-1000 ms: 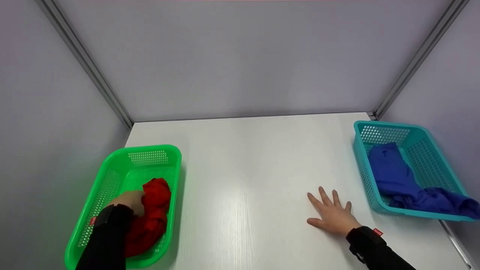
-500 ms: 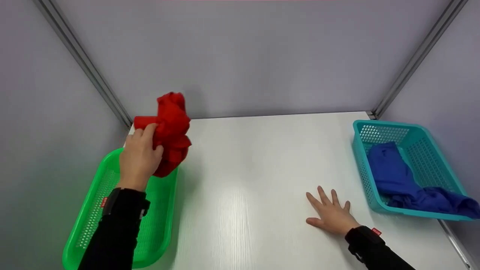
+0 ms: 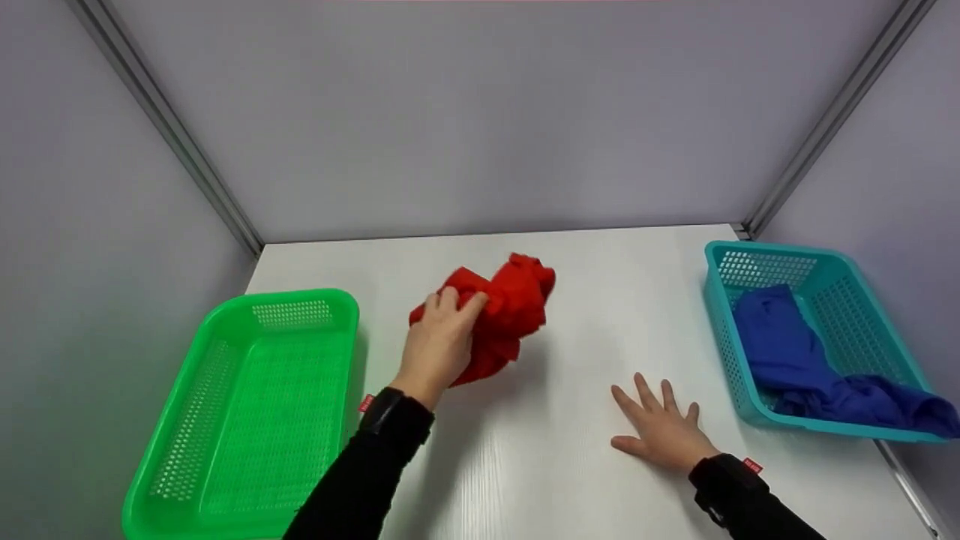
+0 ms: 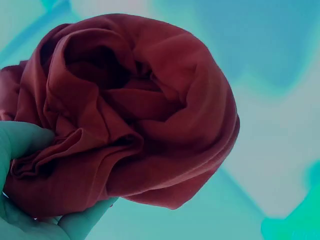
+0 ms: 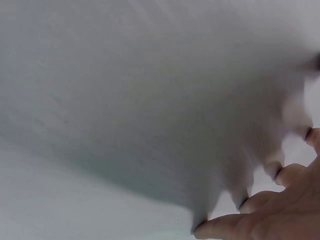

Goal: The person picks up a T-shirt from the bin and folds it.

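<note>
My left hand [image 3: 439, 345] grips a crumpled red cloth [image 3: 514, 304] above the middle of the white table, its shadow falling on the surface below. In the left wrist view the cloth [image 4: 150, 110] is bunched into loose folds, with the thumb over one fold and fingers beneath. My right hand [image 3: 664, 431] rests on the table with its fingers spread and holds nothing. In the right wrist view the fingertips of that hand [image 5: 280, 210] touch the white surface.
A green plastic basket [image 3: 349, 330] stands at the left with nothing in it. At the right edge a teal basket [image 3: 724, 330] holds a blue cloth [image 3: 784, 337], part of it draped over the front rim. Grey walls [image 3: 495, 112] enclose the table [image 3: 637, 285].
My left hand has lifted the red cloth out of the green basket and carried it right, over the middle of the table. My right hand has stayed in place.
</note>
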A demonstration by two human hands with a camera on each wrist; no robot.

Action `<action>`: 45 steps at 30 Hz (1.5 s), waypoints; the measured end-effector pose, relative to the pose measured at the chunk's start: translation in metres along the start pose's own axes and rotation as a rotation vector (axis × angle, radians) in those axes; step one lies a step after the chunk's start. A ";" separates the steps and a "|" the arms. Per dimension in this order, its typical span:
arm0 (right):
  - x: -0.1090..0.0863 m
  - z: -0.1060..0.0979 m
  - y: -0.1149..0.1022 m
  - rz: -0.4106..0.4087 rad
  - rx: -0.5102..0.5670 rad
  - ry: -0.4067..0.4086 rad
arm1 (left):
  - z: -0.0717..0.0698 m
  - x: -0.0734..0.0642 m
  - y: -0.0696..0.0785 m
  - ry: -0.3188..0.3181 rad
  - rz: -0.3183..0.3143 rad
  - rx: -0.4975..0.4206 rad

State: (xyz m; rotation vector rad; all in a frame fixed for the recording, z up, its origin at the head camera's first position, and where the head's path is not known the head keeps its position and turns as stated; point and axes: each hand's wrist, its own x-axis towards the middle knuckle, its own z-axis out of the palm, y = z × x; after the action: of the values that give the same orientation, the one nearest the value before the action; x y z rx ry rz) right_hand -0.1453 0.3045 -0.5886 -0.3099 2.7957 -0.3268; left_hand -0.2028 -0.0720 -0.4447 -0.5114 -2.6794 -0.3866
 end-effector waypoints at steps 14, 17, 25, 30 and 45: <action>0.001 -0.012 -0.007 -0.020 0.040 -0.042 | 0.080 -0.061 0.042 -0.236 0.325 0.173; 0.005 -0.022 -0.012 -0.038 0.089 -0.031 | 0.072 -0.066 0.045 -0.299 0.365 0.089; 0.028 -0.037 -0.043 -0.140 0.365 0.164 | 0.054 -0.057 0.036 -0.268 0.262 -0.163; 0.036 -0.028 -0.066 -0.294 0.312 0.086 | 0.060 -0.045 0.022 -0.215 0.022 -0.275; 0.043 -0.045 -0.079 -0.209 0.498 0.450 | 0.068 -0.057 -0.002 -0.456 0.040 -0.311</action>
State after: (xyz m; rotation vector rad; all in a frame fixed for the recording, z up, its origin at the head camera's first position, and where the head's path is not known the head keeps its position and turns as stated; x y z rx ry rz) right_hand -0.1861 0.2270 -0.5389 -0.4519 2.9675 -1.2521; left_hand -0.1758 -0.0679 -0.5299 -0.8296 -3.0503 -0.7621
